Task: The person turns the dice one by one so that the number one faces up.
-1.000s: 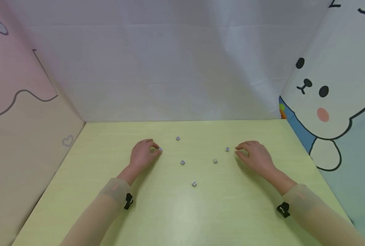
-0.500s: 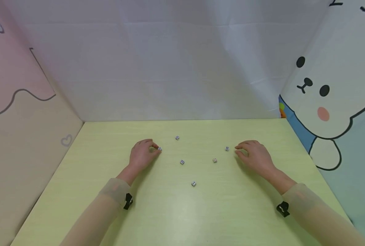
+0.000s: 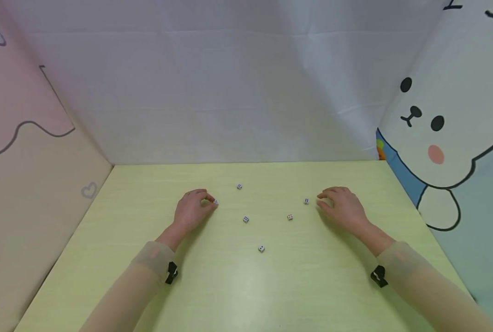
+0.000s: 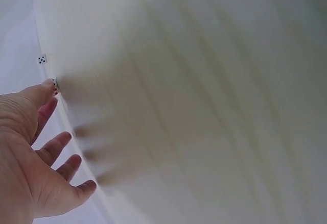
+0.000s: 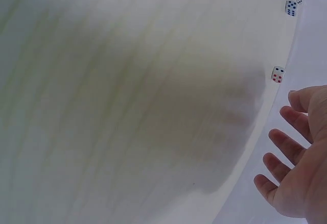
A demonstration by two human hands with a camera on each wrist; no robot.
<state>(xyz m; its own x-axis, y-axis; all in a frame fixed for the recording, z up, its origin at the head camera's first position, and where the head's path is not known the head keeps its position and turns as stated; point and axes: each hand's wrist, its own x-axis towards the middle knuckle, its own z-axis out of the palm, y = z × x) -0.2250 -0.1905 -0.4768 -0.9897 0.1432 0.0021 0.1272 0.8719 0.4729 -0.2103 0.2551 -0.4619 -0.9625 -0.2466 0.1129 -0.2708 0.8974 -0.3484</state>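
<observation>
A white backdrop [image 3: 213, 92] closes the far side. A right panel [image 3: 470, 198] carries a cartoon face; a left panel [image 3: 26, 198] carries a small heart. Only the head view shows both panels and the full layout of the pale wooden table [image 3: 213, 295].

2 pale sleeves [image 3: 119, 295] cross the near table area, each with 1 black clip [image 3: 171, 273] at the cuff.

Left hand [image 3: 191, 210]: thumb and forefinger pinch 1 die, the held die [image 3: 216, 202], at table left. The left wrist view adds the 3 remaining fingers, spread clear of the die, and its red dots; the thumb tip covers part of it.

Right hand [image 3: 343, 207]: narrow gap between thumb and forefinger, fingertips just beside the right die [image 3: 306, 201] but not touching — the right wrist view shows this clearance, plus red dots on 1 face and dark dots on another.

4 further dice lie between the hands: the back die [image 3: 239, 186], the middle die [image 3: 246, 220], the inner die [image 3: 289, 217] and the front die [image 3: 261, 249]. In the right wrist view, 1 blue-dotted die [image 5: 290, 8] partly hides another.
</observation>
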